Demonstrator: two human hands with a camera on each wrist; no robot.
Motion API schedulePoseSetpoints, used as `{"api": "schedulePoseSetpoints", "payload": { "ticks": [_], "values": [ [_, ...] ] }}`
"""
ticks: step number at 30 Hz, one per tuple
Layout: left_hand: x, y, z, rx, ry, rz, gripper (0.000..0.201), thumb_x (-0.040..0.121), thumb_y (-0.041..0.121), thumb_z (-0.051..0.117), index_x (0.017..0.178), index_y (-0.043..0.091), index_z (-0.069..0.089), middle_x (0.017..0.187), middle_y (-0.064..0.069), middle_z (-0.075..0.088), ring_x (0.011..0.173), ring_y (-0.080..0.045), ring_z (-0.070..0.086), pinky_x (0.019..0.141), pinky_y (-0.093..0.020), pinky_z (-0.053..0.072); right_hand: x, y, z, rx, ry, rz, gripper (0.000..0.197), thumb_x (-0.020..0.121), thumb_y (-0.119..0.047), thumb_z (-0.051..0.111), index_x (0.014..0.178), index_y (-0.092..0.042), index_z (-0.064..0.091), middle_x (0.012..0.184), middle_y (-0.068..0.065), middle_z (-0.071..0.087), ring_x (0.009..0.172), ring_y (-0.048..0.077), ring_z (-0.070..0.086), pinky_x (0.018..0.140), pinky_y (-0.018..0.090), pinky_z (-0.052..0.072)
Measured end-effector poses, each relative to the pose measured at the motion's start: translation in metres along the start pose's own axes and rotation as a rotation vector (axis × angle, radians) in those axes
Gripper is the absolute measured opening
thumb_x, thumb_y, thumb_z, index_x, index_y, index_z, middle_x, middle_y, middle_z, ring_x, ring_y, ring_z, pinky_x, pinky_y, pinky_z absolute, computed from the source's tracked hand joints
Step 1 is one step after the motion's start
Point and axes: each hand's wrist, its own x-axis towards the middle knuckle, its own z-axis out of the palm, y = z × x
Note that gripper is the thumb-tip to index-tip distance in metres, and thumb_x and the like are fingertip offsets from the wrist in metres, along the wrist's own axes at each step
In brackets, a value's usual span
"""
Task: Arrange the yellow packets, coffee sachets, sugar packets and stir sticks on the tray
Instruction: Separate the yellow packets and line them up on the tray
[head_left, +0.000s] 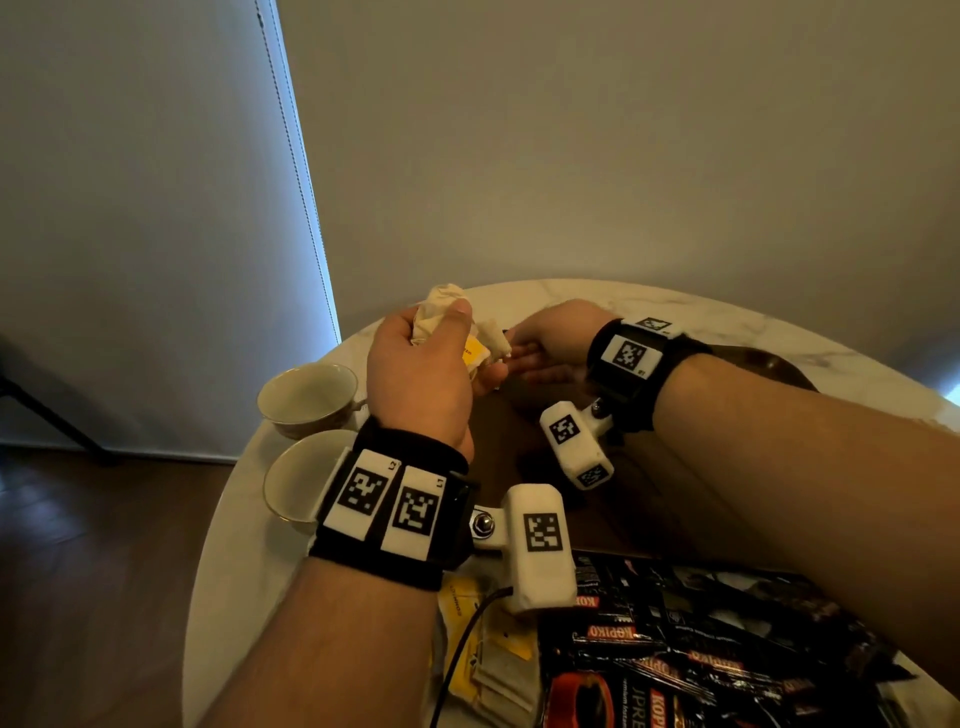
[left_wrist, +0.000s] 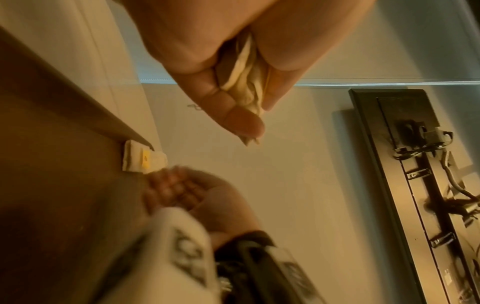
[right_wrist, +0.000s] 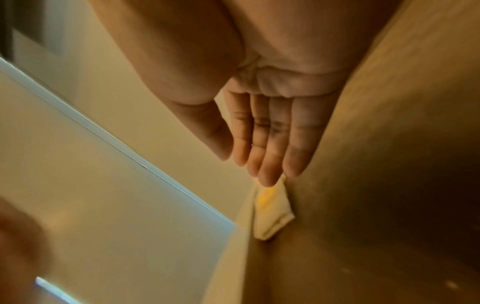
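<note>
My left hand is raised over the table and grips a crumpled bunch of cream packets, seen squeezed between its fingers in the left wrist view. My right hand reaches in with straight fingers. Their tips touch a cream packet with a yellow mark at the far corner of the dark brown tray. The same packet sits against the tray's rim. Black and red coffee sachets lie in a heap near me. Stir sticks are not visible.
Two empty cream cups stand left of the tray on the white marble table. More yellow and cream packets lie under my left wrist, beside the coffee heap. A wall stands close behind the table.
</note>
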Motion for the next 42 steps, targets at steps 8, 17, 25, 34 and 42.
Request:
{"api": "schedulePoseSetpoints", "payload": {
  "ticks": [8, 17, 25, 34, 42],
  "values": [
    [-0.005, -0.001, 0.002, -0.010, -0.137, -0.120, 0.025, 0.103, 0.038, 0.061, 0.108, 0.014, 0.065, 0.082, -0.007, 0.077, 0.065, -0.021, 0.075, 0.059, -0.035, 0.060, -0.103, -0.024, -0.030, -0.146, -0.129, -0.317, 0.025, 0.084, -0.035, 0.081, 0.098, -0.016, 0.073, 0.085, 0.005, 0.072, 0.071, 0.013, 0.065, 0.066, 0.031, 0.052],
    [-0.014, 0.000, 0.007, -0.045, -0.252, -0.151, 0.027, 0.104, 0.034, 0.060, 0.117, 0.011, 0.061, 0.094, -0.011, 0.077, 0.072, -0.022, 0.077, 0.052, -0.033, 0.060, -0.109, 0.011, -0.032, 0.085, -0.096, -0.254, 0.016, 0.084, 0.000, 0.076, 0.089, -0.013, 0.067, 0.083, 0.010, 0.067, 0.074, 0.020, 0.063, 0.063, 0.031, 0.056],
    [-0.005, -0.009, 0.003, 0.060, -0.155, -0.097, 0.021, 0.102, 0.030, 0.064, 0.116, 0.014, 0.063, 0.097, -0.007, 0.078, 0.073, -0.019, 0.078, 0.043, -0.023, 0.048, -0.104, 0.022, -0.042, 0.597, -0.071, -0.198, 0.034, 0.090, 0.010, 0.063, 0.117, -0.012, 0.063, 0.106, 0.017, 0.069, 0.074, 0.021, 0.073, 0.063, 0.030, 0.062],
    [-0.014, -0.012, 0.006, 0.136, -0.337, 0.018, 0.018, 0.086, 0.018, 0.082, 0.099, 0.016, 0.070, 0.072, 0.000, 0.071, 0.057, -0.008, 0.059, 0.041, -0.020, 0.038, -0.098, 0.035, -0.036, 0.739, -0.236, -0.208, 0.019, 0.091, 0.001, 0.061, 0.105, -0.009, 0.066, 0.098, 0.011, 0.073, 0.088, 0.022, 0.074, 0.081, 0.038, 0.063],
    [-0.010, -0.013, 0.003, 0.183, -0.322, 0.120, 0.018, 0.084, 0.011, 0.083, 0.092, 0.018, 0.068, 0.071, -0.005, 0.069, 0.058, -0.014, 0.059, 0.041, -0.022, 0.037, -0.097, 0.028, -0.030, 0.433, -0.166, -0.323, 0.018, 0.078, -0.017, 0.076, 0.093, -0.011, 0.069, 0.083, 0.006, 0.069, 0.075, 0.018, 0.067, 0.075, 0.036, 0.054]
  ]
}}
